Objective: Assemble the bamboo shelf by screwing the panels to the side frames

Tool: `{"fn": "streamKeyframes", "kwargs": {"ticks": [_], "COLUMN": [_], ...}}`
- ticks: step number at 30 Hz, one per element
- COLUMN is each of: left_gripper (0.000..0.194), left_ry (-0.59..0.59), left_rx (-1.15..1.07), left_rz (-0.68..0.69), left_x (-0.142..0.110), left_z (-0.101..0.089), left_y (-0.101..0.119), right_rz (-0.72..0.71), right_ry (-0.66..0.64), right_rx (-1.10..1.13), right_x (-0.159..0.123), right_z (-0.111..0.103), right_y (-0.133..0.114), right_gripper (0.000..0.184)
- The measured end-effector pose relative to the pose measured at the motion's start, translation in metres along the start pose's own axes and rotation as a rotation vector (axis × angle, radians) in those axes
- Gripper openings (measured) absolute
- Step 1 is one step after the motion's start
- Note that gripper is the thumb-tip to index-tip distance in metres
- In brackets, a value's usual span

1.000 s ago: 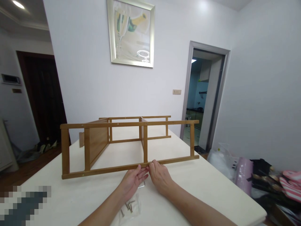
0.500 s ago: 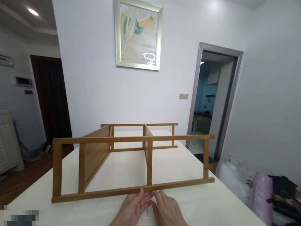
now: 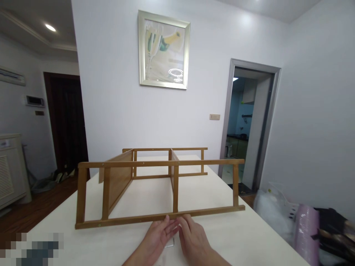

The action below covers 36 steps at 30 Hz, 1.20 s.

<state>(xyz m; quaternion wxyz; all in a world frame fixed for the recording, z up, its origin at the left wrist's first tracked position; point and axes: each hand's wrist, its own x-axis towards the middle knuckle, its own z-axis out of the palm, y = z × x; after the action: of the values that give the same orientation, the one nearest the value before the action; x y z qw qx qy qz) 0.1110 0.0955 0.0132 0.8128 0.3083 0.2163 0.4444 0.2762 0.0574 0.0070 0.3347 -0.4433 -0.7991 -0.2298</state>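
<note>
Brown wood makes up the open shelf frame (image 3: 175,186), which lies on its side across the white table (image 3: 222,240). Its nearer side spans much of the surface, with one end just beside the right edge and the other well in from the left edge; the farther side stands toward the far edge, near the wall (image 3: 111,111). Between the two sides run a broad panel (image 3: 120,184) on the left and a second one, seen almost edge-on, at the middle upright.

Both hands meet at the nearer side's lower rail (image 3: 133,220), close to the foot of that upright. The left hand (image 3: 158,237) has its thumb raised against the rail and its fingers reaching toward the other hand, loosely curved. The right hand (image 3: 193,236) is bent over, its fingertips gathered at the rail. Whether either grasps something small cannot be told, as the fingers cover the spot. A thin, bent metal piece (image 3: 170,245) shows partly between the hands, on the surface.

Beyond the right edge, a purple roll (image 3: 306,229) stands beside clear plastic (image 3: 267,207).
</note>
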Motion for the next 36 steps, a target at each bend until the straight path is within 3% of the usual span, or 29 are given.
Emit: {"fn": "streamKeyframes", "kwargs": {"ticks": [4, 8, 13, 18, 22, 25, 29, 32, 36], "left_gripper": [0.022, 0.019, 0.025, 0.029, 0.028, 0.021, 0.016, 0.027, 0.014], "left_ry": [0.018, 0.015, 0.043, 0.028, 0.077, 0.153, 0.078, 0.120, 0.176], "left_rx": [0.032, 0.040, 0.016, 0.078, 0.355, 0.716, 1.117, 1.428, 1.607], "left_rz": [-0.001, 0.004, -0.056, -0.094, -0.018, 0.269, 0.625, 0.642, 0.561], "left_x": [-0.001, -0.001, 0.005, -0.006, -0.018, -0.020, -0.017, -0.012, -0.003], "left_z": [0.000, -0.002, -0.006, 0.004, 0.015, 0.014, -0.003, -0.016, -0.024], "left_y": [0.003, 0.003, 0.003, 0.009, 0.013, 0.018, 0.029, 0.033, 0.028], "right_rz": [0.123, 0.085, 0.025, 0.049, 0.097, 0.129, 0.153, 0.170, 0.183], "right_ry": [-0.015, -0.145, -0.105, -0.125, -0.189, -0.256, -0.339, -0.350, -0.383], "right_rx": [-0.154, -0.241, -0.254, -0.209, -0.145, -0.101, -0.040, -0.019, -0.019], "right_x": [0.002, 0.003, 0.004, 0.005, 0.009, 0.010, 0.011, 0.012, 0.013], "right_z": [-0.001, -0.001, 0.007, 0.010, 0.009, 0.010, 0.013, 0.012, 0.008], "right_y": [0.009, 0.018, 0.028, 0.032, 0.032, 0.033, 0.035, 0.035, 0.032], "right_gripper": [0.047, 0.042, 0.047, 0.038, 0.033, 0.026, 0.021, 0.022, 0.024]}}
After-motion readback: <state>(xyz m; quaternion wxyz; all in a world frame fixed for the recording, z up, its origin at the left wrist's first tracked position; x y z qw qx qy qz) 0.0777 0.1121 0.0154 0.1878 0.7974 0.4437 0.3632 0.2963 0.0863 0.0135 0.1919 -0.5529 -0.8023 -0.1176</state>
